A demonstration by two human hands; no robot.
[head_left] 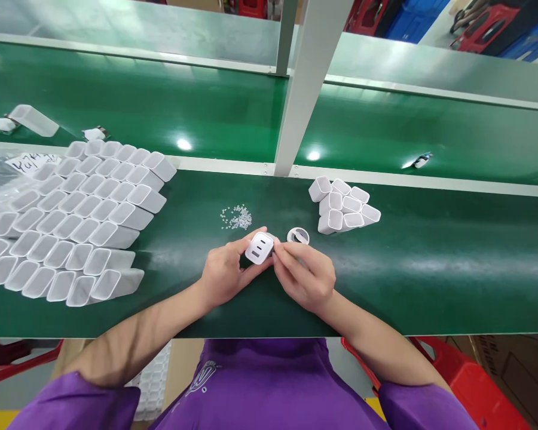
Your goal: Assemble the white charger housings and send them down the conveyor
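Note:
My left hand (226, 272) grips a white charger (259, 248) between thumb and fingers, its face with several port slots turned up toward me. At the charger's right edge, the fingertips of my right hand (307, 276) are pinched together and touch its side. Whatever may be between those fingertips is hidden or too small to name. Just beyond the charger lies a scatter of tiny clear pieces (238, 217) on the green table. A small round white ring-shaped item (298, 236) sits behind my right hand.
Rows of white open-ended housings (85, 206) cover the left of the table (430, 269), beside a plastic bag (0, 179). A smaller cluster of housings (344, 205) stands right of centre. A white post (307, 77) rises at the back. Small parts (422, 160) lie on the green surface behind the rail.

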